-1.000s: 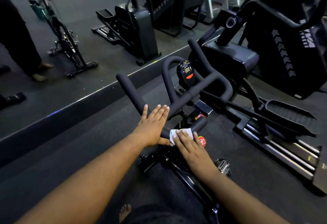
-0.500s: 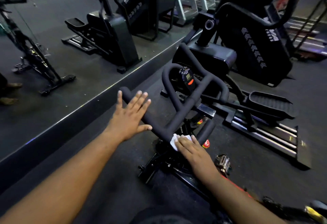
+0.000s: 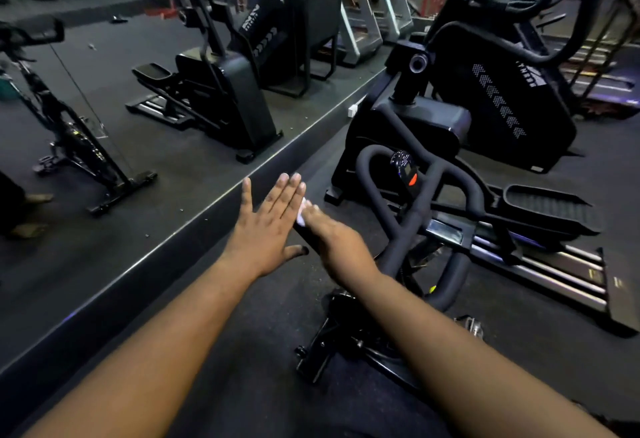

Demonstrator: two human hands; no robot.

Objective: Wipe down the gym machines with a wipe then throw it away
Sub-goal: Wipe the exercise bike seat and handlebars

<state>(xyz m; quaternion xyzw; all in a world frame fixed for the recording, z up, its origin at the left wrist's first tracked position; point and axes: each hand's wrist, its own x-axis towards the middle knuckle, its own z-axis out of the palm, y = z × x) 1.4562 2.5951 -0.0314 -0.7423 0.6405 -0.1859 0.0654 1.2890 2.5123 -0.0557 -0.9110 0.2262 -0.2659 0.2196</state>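
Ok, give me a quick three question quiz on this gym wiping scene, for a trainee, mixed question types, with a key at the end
1. True or false: the left hand is flat with straight fingers and holds nothing.
2. Which hand presses the white wipe onto the spin bike's handlebar? A. left B. right C. both
3. Fill in: the orange mark sits on the small ____ mounted at the middle of the handlebar.

Key: 1 true. 2 B, the right hand; the wipe shows at its fingertips on the left end of the bar. 3 console.
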